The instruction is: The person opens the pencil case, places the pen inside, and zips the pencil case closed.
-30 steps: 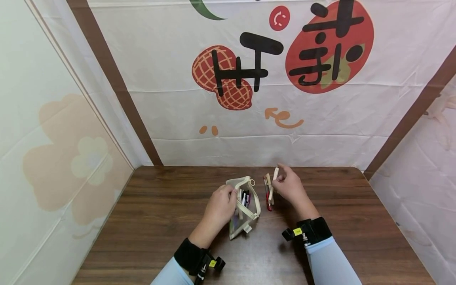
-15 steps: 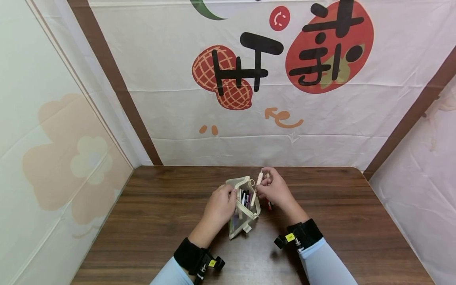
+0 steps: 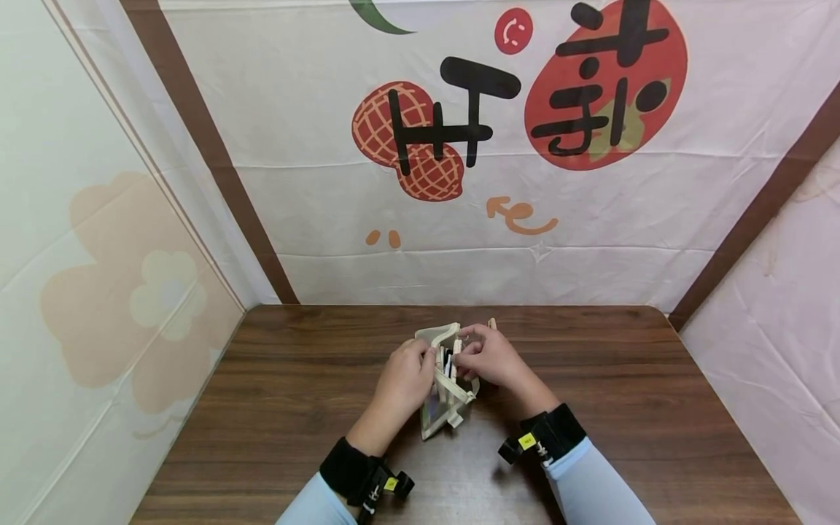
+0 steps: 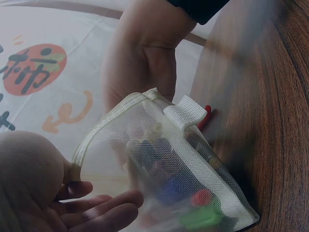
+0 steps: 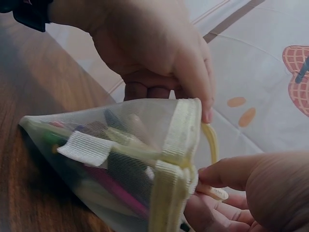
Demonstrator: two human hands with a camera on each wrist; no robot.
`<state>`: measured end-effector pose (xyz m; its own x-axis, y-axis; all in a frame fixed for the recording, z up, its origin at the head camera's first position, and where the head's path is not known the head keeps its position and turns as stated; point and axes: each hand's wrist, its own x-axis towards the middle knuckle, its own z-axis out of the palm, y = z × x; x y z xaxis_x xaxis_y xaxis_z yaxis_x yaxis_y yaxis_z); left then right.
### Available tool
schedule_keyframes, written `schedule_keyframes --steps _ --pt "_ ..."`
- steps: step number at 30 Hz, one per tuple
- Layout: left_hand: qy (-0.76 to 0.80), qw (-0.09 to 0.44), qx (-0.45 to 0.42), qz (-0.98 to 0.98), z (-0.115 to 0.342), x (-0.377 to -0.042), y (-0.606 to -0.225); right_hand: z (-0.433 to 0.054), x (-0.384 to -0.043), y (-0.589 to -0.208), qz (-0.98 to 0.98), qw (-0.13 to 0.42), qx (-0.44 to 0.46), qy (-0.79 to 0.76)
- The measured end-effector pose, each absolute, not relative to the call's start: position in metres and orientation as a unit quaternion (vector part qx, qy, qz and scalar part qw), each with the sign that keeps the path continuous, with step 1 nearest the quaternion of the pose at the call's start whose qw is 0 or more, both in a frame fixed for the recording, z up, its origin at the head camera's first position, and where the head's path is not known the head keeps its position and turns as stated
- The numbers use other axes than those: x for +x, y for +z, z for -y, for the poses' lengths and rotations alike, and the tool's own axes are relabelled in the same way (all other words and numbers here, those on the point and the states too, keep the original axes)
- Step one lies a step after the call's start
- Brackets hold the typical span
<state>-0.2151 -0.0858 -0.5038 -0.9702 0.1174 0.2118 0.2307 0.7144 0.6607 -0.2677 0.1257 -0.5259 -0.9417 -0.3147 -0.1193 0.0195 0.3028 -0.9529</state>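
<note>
A mesh pencil pouch [image 3: 433, 417] with cream zip edging stands on the table, its mouth unzipped. My left hand [image 3: 405, 378] pinches the near-left rim between thumb and fingers. My right hand [image 3: 494, 360] is at the opposite side of the mouth, pinching a cream pen [image 5: 218, 194]. Most of that pen is hidden by the fingers and the pouch edge. Several pens [image 3: 448, 362] show inside the opening. Through the mesh in the right wrist view, a magenta pen [image 5: 118, 189] can be made out among darker ones.
Behind my right hand, the beige end of a pen [image 3: 492, 323] pokes out on the wooden table [image 3: 275, 408]. A red item [image 4: 205, 117] lies beyond the pouch in the left wrist view. A printed cloth wall [image 3: 315, 182] borders the table's back edge.
My right hand has carried the cream pen leftward from the loose pens beside the pouch to its mouth, then lower into it. My left hand has kept its hold on the rim.
</note>
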Motion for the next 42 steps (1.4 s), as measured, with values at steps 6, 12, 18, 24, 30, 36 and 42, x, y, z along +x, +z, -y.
schedule_keyframes --steps 6,12,18,24,30,36,42 --pt "-0.366 0.073 -0.095 0.923 0.086 -0.216 -0.504 -0.120 -0.267 -0.531 -0.783 0.153 -0.091 -0.596" --pt "-0.365 0.071 -0.094 0.924 0.086 -0.217 -0.505 -0.116 -0.265 -0.533 -0.792 0.138 -0.110 -0.584" --pt "-0.364 0.078 -0.095 0.923 0.086 -0.217 -0.506 -0.118 -0.264 -0.533 -0.816 0.133 -0.143 -0.544" --pt "-0.362 0.081 -0.095 0.924 0.086 -0.216 -0.506 -0.122 -0.265 -0.534 -0.815 0.157 -0.149 -0.537" --pt "-0.359 0.088 -0.096 0.924 0.085 -0.217 -0.506 -0.125 -0.265 -0.530 -0.836 0.143 -0.149 -0.508" --pt "-0.358 0.083 -0.094 0.925 0.085 -0.216 -0.506 -0.132 -0.268 -0.529 -0.858 0.119 -0.116 -0.487" --pt "-0.362 0.079 -0.089 0.924 0.084 -0.215 -0.506 -0.145 -0.273 -0.523 -0.864 0.089 -0.072 -0.489"
